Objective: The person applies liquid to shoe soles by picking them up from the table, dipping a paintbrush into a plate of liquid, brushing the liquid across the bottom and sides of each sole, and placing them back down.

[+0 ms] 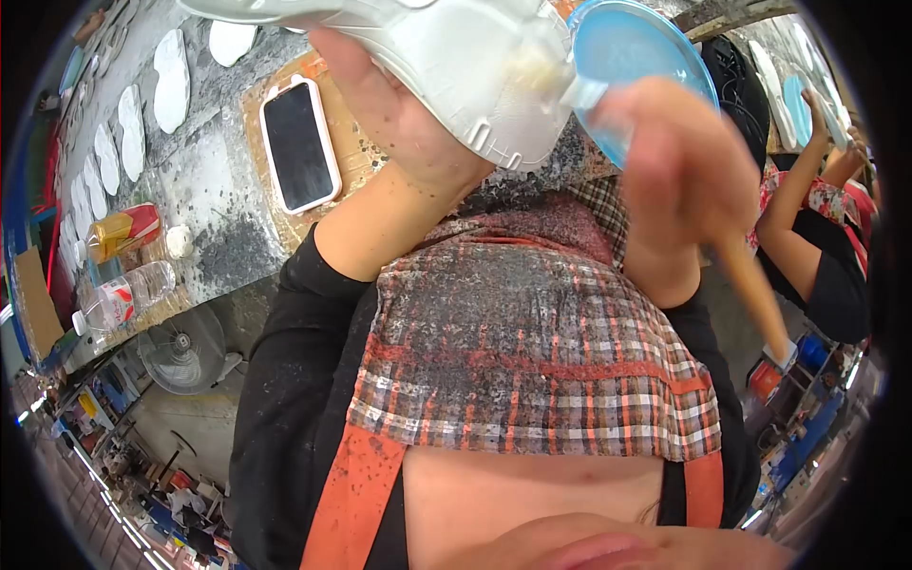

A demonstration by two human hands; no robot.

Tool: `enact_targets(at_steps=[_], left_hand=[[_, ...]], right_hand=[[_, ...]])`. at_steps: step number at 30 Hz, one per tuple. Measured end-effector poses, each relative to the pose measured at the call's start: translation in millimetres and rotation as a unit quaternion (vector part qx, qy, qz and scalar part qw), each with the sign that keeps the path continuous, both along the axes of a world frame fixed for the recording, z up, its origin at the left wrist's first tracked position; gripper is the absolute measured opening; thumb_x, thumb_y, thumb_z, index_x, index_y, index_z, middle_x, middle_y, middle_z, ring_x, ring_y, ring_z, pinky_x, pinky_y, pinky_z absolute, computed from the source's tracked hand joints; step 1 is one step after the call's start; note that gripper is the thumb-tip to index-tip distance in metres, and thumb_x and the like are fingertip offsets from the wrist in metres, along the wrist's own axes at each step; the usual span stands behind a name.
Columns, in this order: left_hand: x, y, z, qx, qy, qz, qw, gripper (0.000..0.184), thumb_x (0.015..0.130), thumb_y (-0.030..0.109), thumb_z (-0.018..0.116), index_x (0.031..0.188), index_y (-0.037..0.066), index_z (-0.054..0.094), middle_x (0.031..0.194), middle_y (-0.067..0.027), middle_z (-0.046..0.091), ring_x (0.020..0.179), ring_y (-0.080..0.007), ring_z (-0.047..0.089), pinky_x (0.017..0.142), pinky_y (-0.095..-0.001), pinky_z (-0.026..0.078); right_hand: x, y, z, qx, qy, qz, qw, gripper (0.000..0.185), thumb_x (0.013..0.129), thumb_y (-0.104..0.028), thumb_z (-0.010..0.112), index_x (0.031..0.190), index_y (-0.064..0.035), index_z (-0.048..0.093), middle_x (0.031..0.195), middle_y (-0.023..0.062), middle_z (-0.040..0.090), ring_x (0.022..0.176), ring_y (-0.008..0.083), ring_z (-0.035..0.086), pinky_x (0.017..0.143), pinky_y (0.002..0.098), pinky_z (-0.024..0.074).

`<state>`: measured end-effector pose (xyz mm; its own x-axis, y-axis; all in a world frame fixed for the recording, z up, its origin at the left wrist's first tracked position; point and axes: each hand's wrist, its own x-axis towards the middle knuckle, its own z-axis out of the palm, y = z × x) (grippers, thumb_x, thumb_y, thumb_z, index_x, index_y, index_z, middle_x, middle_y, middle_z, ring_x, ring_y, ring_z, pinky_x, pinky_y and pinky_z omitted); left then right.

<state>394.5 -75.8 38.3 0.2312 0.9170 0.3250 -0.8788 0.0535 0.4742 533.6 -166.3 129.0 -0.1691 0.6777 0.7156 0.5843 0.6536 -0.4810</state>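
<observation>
My left hand holds up a pale grey-white shoe sole, with the thumb along its edge and the other fingers hidden beneath it. A yellowish smear shows on the sole's surface. In my right hand, blurred by motion, is a brush whose wooden handle points down to the right. The brush's whitish head is at the sole's right edge; whether it touches cannot be made out. Just behind the right hand is a light-blue bowl, partly covered by it.
On the stained table lie a phone on brown cardboard, several white soles, a plastic bottle and a yellow-red packet. A fan stands below. At right, another person's arm holds a sole.
</observation>
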Motion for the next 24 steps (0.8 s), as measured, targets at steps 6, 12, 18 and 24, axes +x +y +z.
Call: enact_targets(at_steps=[6,12,18,24], left_hand=[[3,-4,25,-0.038,-0.118,-0.092,0.988,0.081,0.089,0.073,0.021,0.133,0.009,0.042,0.122,-0.0071,0.056,0.104,-0.022,0.059,0.088,-0.0359,0.05],[-1,6,15,-0.009,-0.122,-0.087,0.989,0.084,0.088,0.075,0.022,0.136,0.009,0.039,0.127,-0.0081,0.053,0.111,-0.0261,0.057,0.091,-0.0398,0.049],[3,-4,44,-0.109,-0.104,-0.087,0.985,0.074,0.092,0.065,0.024,0.136,0.007,0.041,0.129,-0.0129,0.052,0.115,-0.0324,0.053,0.098,-0.0442,0.043],[2,7,49,-0.28,-0.012,-0.009,0.96,0.067,0.095,0.057,0.028,0.133,0.004,0.045,0.125,-0.0149,0.055,0.114,-0.0338,0.053,0.1,-0.0448,0.04]], right_hand=[[-8,1,-9,0.106,-0.039,0.164,0.98,0.024,0.072,-0.019,0.08,0.079,-0.0006,0.067,0.058,0.0038,0.058,0.046,0.0161,0.055,0.04,0.0253,0.0431],[8,-7,-26,-0.015,-0.093,-0.109,0.99,0.017,0.073,-0.018,0.077,0.083,-0.0055,0.069,0.066,0.0065,0.06,0.054,0.0178,0.058,0.051,0.0218,0.0457],[-2,-4,-4,-0.097,0.189,-0.13,0.969,0.018,0.073,-0.016,0.078,0.08,-0.0034,0.068,0.07,0.0063,0.061,0.06,0.0192,0.059,0.056,0.0236,0.0479],[13,-19,9,-0.111,-0.045,0.046,0.992,0.024,0.073,-0.019,0.08,0.086,-0.0021,0.07,0.078,0.0102,0.069,0.07,0.0208,0.067,0.063,0.0268,0.0517]])
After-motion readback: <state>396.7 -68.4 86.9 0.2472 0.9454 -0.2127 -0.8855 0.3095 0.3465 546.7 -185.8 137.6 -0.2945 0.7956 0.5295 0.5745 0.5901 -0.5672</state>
